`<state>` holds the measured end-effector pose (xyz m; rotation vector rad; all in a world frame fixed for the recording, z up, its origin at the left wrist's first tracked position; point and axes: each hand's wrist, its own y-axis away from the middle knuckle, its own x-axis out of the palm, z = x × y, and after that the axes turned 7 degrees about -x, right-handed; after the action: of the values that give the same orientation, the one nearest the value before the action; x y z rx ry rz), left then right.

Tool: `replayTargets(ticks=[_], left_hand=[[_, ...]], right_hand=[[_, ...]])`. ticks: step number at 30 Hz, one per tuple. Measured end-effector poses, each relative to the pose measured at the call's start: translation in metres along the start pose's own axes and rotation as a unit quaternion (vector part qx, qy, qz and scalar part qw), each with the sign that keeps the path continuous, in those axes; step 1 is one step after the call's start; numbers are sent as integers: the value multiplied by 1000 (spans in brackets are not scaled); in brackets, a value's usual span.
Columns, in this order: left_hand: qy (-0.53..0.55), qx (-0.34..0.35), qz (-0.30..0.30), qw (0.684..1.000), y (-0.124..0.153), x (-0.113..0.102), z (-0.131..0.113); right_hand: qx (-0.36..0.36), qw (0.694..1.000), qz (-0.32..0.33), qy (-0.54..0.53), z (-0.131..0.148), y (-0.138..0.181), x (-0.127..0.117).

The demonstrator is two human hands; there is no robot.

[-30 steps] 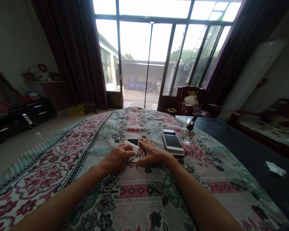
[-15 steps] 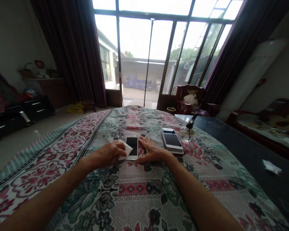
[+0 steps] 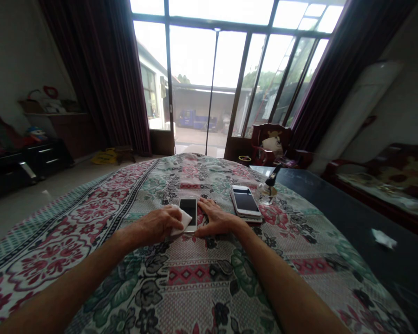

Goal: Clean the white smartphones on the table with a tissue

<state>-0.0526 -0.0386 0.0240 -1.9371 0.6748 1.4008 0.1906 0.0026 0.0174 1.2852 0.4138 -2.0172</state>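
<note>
A small white phone (image 3: 189, 208) with a dark screen lies on the flower-patterned cloth (image 3: 202, 278). My left hand (image 3: 156, 225) is closed on a folded white wipe (image 3: 181, 220) and presses it on the phone's lower left part. My right hand (image 3: 216, 219) lies against the phone's right edge, fingers stretched out and flat, steadying it.
Stacked white phones (image 3: 245, 204) lie to the right, with a small glass bottle with a dark top (image 3: 267, 191) beyond them. A dark glossy table (image 3: 362, 232) with a crumpled white scrap (image 3: 383, 239) stands at the right. Glass doors and curtains lie ahead.
My left hand slid the wipe down and left off the phone's screen, uncovering more of it. My right hand stayed at the phone's right edge. The view shifted a little.
</note>
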Motion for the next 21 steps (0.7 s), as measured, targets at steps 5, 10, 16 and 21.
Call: replayTargets(ticks=[5,10,16,21], left_hand=[[-18,-38,19,999,3,-6,5],[-18,-8,-8,1000,-1,1,-11],[-10,17,-40,999,-6,14,-18],[11,12,-13,1000,-3,4,-5]], right_hand=[[2,1000,4,-4,1,1,-2],[-8,1000,-2,1,-1,-1,1],[-6,1000,-5,10,-5,-3,4],[-10,1000,-6,10,-5,-3,3]])
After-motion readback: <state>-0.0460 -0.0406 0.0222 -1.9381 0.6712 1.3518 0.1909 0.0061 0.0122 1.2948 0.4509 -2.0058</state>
